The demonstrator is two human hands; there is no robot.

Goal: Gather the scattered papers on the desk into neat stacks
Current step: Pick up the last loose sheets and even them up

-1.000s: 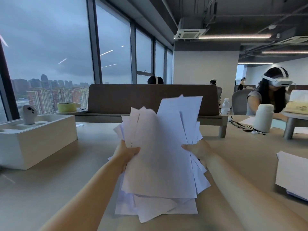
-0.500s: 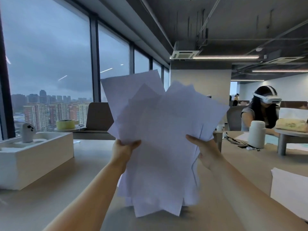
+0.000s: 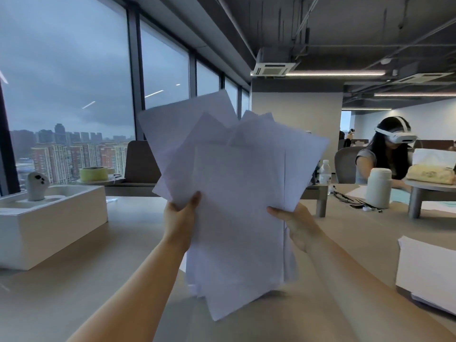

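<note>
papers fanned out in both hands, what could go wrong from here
The papers are splayed at different angles, gripped only at their side edges by the left hand and right hand; loose sheets could slip out. Tapping them square on the desk may crumple the corner sticking out below.

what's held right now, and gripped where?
A messy sheaf of white papers, held upright: left hand pinches its left edge, right hand its right edge, mid-height.

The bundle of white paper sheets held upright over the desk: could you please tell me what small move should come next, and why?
Probably tap the lower edges on the beige desk to square them. The white paper sheets fan out at differing angles, corners jutting top and bottom, while the left hand and right hand pinch the sides.
</note>
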